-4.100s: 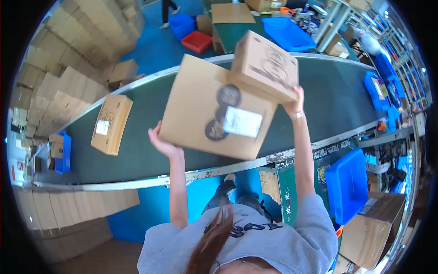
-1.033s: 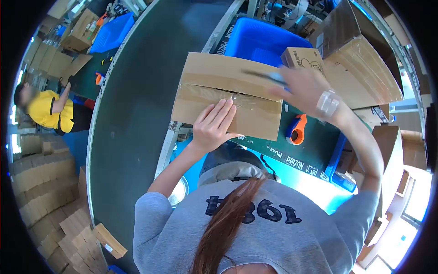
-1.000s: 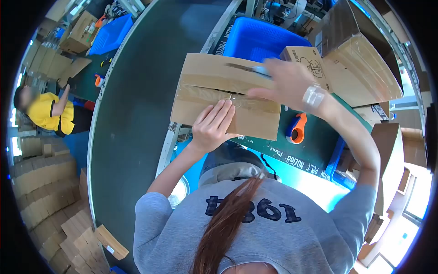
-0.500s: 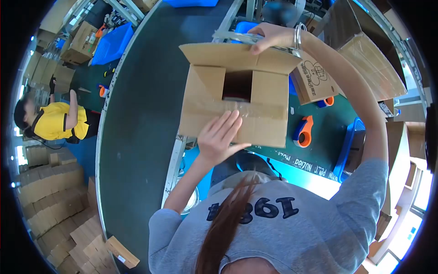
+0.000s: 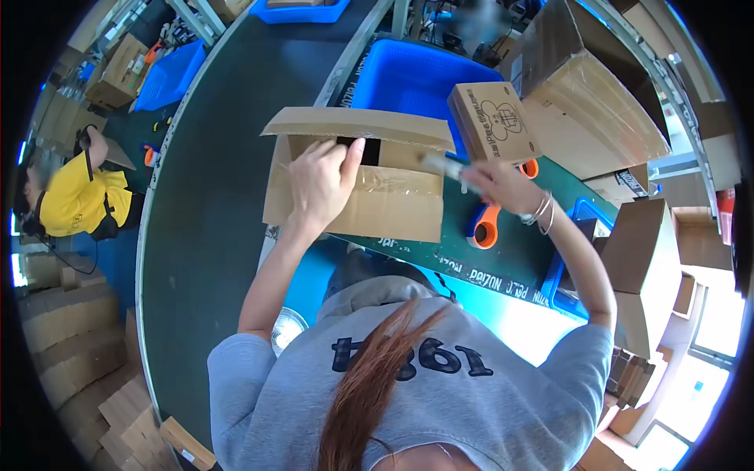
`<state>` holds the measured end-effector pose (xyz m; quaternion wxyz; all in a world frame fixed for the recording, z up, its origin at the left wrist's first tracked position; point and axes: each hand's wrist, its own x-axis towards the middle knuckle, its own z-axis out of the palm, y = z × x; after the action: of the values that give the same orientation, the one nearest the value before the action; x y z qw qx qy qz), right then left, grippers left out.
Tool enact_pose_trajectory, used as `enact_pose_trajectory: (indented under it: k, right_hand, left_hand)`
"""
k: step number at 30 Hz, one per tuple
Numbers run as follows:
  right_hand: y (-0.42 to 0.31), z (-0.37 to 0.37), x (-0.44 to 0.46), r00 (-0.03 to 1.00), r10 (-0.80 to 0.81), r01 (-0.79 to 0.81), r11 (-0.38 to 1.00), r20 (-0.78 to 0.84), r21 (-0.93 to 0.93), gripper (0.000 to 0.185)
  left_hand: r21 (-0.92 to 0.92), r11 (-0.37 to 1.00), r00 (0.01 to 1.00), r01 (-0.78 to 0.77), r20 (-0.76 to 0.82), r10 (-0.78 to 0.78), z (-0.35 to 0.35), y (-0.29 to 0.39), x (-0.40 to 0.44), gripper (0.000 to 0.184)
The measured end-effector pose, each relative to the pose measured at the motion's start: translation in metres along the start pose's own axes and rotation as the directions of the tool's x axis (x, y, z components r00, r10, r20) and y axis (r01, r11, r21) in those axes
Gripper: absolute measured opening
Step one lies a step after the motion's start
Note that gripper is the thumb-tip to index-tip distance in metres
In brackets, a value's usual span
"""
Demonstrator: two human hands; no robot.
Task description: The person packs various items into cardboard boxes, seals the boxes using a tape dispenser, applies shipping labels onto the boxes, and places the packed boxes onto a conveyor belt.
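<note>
A cardboard box (image 5: 397, 206) stands in front of me at the table's edge, its back flap (image 5: 357, 122) raised and clear tape across its front. Between the flaps shows a dark gap; the contents are hidden. My left hand (image 5: 323, 182) lies over the box's opening, fingers curled on the flap edge, thumb pointing up. Just right of the box, my right hand (image 5: 506, 187) is closed round a slim pale thing (image 5: 444, 166), smeared by motion, its kind unclear. An orange tape dispenser (image 5: 485, 228) lies on the green table below that hand.
Behind the box stands a blue basket (image 5: 393, 71), with a printed carton (image 5: 493, 122) against its right side. A large open carton (image 5: 593, 102) rises at the back right. On the left runs a dark conveyor belt (image 5: 228, 196); a person in yellow (image 5: 78, 196) works beyond it.
My left hand has moved from lying flat on the box's front to its opening. My right hand has left the back flap and come down to the right. The view has shifted.
</note>
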<state>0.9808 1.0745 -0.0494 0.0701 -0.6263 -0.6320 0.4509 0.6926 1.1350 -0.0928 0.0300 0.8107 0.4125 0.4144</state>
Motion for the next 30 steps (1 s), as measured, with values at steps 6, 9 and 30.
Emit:
enact_pose_trajectory:
  k: [6, 9, 30]
  right_hand:
    - [-0.016, 0.008, -0.019, 0.992, -0.117, 0.114, 0.992, 0.054, 0.046, 0.029]
    - [-0.029, 0.029, 0.044, 0.742, -0.639, 0.561, 0.757, -0.2, -0.336, 0.039]
    - [-0.136, 0.036, 0.092, 0.815, -0.329, 0.349, 0.936, 0.478, 0.049, 0.023]
  left_hand:
    - [-0.222, 0.97, 0.966, -0.098, -0.258, 0.038, -0.015, -0.001, -0.014, 0.031]
    - [-0.269, 0.956, 0.964, -0.116, -0.263, 0.043, -0.018, 0.005, -0.018, 0.029]
    - [0.077, 0.957, 0.854, -0.281, -0.434, 0.286, -0.054, 0.016, -0.03, 0.022]
